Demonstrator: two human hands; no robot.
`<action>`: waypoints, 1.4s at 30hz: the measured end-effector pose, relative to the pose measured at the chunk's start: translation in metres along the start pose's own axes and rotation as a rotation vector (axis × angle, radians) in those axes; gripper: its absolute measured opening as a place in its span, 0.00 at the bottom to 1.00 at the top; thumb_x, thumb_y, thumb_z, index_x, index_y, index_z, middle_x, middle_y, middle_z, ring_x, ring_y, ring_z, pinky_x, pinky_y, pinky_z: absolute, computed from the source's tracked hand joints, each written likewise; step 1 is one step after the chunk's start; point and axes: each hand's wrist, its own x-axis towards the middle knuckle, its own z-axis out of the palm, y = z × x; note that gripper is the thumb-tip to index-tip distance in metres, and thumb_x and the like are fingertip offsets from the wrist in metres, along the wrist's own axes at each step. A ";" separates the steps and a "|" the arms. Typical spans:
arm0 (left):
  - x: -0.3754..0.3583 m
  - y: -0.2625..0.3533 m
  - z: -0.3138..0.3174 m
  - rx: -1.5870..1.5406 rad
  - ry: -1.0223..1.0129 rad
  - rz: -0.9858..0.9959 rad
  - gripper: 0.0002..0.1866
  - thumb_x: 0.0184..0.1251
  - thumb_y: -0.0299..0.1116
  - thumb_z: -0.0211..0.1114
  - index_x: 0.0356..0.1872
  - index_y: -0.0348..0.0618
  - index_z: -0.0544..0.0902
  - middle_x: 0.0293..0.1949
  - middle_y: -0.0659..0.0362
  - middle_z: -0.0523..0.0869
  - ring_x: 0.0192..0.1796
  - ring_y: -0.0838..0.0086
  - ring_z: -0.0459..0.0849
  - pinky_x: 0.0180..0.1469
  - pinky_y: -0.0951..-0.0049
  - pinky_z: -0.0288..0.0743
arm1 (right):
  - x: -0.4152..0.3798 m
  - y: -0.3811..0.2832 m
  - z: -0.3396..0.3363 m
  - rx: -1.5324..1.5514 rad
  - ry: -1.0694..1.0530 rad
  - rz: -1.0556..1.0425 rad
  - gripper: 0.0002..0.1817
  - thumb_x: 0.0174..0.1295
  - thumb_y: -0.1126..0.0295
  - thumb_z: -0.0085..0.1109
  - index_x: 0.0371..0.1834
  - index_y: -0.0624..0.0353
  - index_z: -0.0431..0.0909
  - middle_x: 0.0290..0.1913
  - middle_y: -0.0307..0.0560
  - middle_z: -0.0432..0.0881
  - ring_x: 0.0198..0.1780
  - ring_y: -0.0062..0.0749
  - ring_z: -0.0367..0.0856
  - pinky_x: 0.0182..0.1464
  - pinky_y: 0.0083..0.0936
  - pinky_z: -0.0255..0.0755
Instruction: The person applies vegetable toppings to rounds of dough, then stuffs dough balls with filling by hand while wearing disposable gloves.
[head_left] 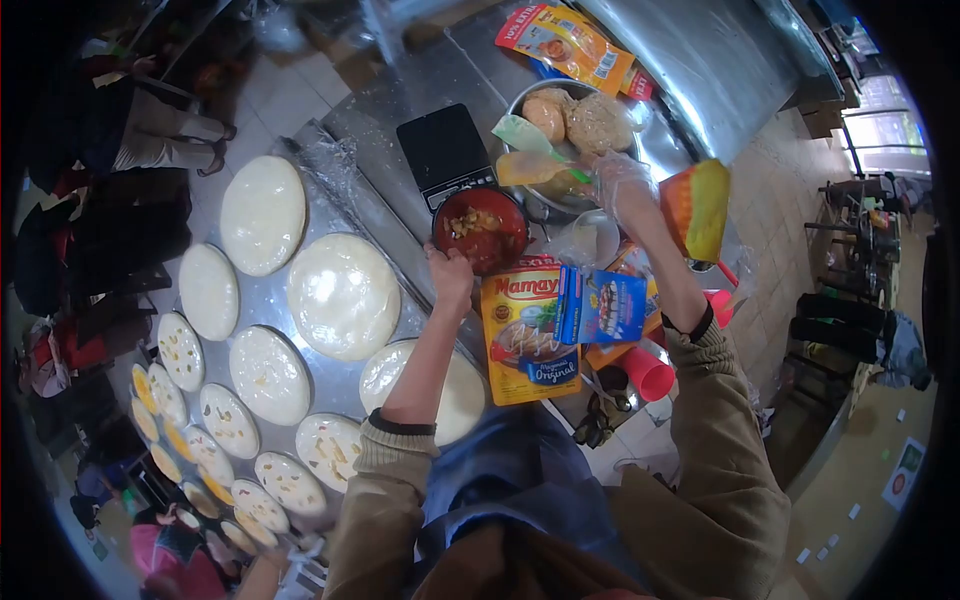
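Observation:
My left hand [450, 272] grips the near rim of a red bowl [497, 262] that holds chopped, yellowish pieces. My right hand [622, 188], in a clear plastic glove, is closed at the near side of a metal bowl [640, 148]. From its fingers a spatula [528, 168] with a yellowish blade and a green part on its handle points left, toward the red bowl. A pale green spatula blade [520, 132] lies just above it. Inside the metal bowl are wrapped, rounded lumps [598, 122]. A black digital scale [442, 150] sits right behind the red bowl.
Several flat dough rounds [343, 297] cover the metal table at left, some topped with pieces. Close in front are a yellow mayonnaise pouch [530, 340], a blue packet [610, 308], a clear cup [598, 238] and a red cup [650, 374]. Another pouch [570, 45] lies behind.

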 end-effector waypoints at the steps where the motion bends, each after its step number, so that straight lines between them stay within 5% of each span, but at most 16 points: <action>1: 0.000 0.005 0.001 0.023 -0.002 0.019 0.26 0.66 0.24 0.45 0.67 0.32 0.60 0.57 0.42 0.75 0.57 0.58 0.76 0.60 0.67 0.69 | 0.001 -0.001 -0.001 -0.021 -0.021 0.003 0.22 0.54 0.59 0.66 0.51 0.54 0.77 0.48 0.54 0.80 0.52 0.48 0.78 0.52 0.42 0.71; 5: 0.011 -0.009 0.010 -0.008 -0.057 0.114 0.27 0.67 0.26 0.46 0.68 0.33 0.60 0.59 0.42 0.73 0.60 0.60 0.74 0.64 0.68 0.64 | 0.006 0.014 0.029 -0.110 0.135 -0.063 0.17 0.53 0.60 0.65 0.45 0.53 0.79 0.47 0.52 0.81 0.53 0.45 0.78 0.50 0.42 0.72; 10: 0.005 -0.009 0.012 0.023 -0.062 0.043 0.29 0.67 0.28 0.54 0.68 0.32 0.59 0.58 0.39 0.74 0.61 0.53 0.74 0.64 0.62 0.63 | 0.015 0.000 0.010 -0.075 -0.049 -0.036 0.15 0.54 0.63 0.63 0.43 0.54 0.79 0.44 0.53 0.82 0.48 0.46 0.81 0.46 0.42 0.73; 13: -0.005 -0.008 0.005 0.071 0.044 0.428 0.32 0.65 0.31 0.58 0.69 0.33 0.58 0.57 0.38 0.75 0.64 0.54 0.70 0.66 0.58 0.61 | 0.011 0.003 0.013 0.111 -0.001 -0.010 0.14 0.54 0.66 0.61 0.44 0.56 0.80 0.40 0.55 0.82 0.44 0.49 0.82 0.45 0.43 0.74; 18: -0.028 0.043 0.010 0.551 -0.034 0.882 0.17 0.63 0.32 0.61 0.53 0.49 0.79 0.53 0.57 0.80 0.57 0.61 0.75 0.57 0.65 0.66 | 0.007 0.009 -0.004 0.429 0.084 -0.012 0.13 0.56 0.69 0.60 0.44 0.60 0.80 0.37 0.60 0.82 0.41 0.53 0.81 0.43 0.42 0.73; 24: -0.004 0.058 0.077 0.651 -0.273 1.042 0.16 0.61 0.34 0.64 0.50 0.45 0.81 0.47 0.55 0.81 0.51 0.59 0.78 0.55 0.62 0.71 | 0.038 0.042 0.005 0.744 0.078 -0.001 0.14 0.63 0.65 0.58 0.46 0.63 0.79 0.36 0.64 0.81 0.37 0.55 0.80 0.39 0.41 0.72; 33: 0.035 0.063 0.153 1.174 -0.375 0.956 0.12 0.56 0.33 0.66 0.40 0.42 0.84 0.44 0.54 0.82 0.50 0.61 0.80 0.50 0.62 0.78 | 0.044 0.031 0.025 0.447 0.377 0.103 0.14 0.60 0.64 0.58 0.42 0.65 0.79 0.36 0.64 0.81 0.40 0.61 0.79 0.43 0.50 0.71; 36: 0.044 0.056 0.157 1.178 -0.357 0.972 0.09 0.57 0.31 0.63 0.37 0.43 0.84 0.42 0.53 0.82 0.47 0.61 0.81 0.47 0.61 0.78 | 0.042 0.026 0.013 0.419 0.176 0.155 0.18 0.62 0.64 0.58 0.52 0.63 0.77 0.42 0.64 0.81 0.47 0.57 0.79 0.48 0.42 0.72; 39: 0.042 0.059 0.146 1.085 -0.314 1.084 0.07 0.57 0.30 0.62 0.35 0.44 0.85 0.40 0.54 0.82 0.44 0.60 0.82 0.44 0.61 0.79 | 0.047 0.028 0.022 0.399 0.157 0.142 0.18 0.59 0.66 0.59 0.51 0.62 0.78 0.45 0.64 0.80 0.50 0.56 0.78 0.53 0.41 0.71; 42: 0.030 0.068 0.127 0.973 -0.321 1.208 0.06 0.58 0.29 0.62 0.34 0.45 0.85 0.38 0.56 0.82 0.43 0.61 0.83 0.42 0.62 0.79 | 0.046 0.030 0.037 0.448 0.414 -0.047 0.12 0.58 0.65 0.59 0.36 0.66 0.77 0.36 0.67 0.79 0.41 0.61 0.78 0.43 0.49 0.71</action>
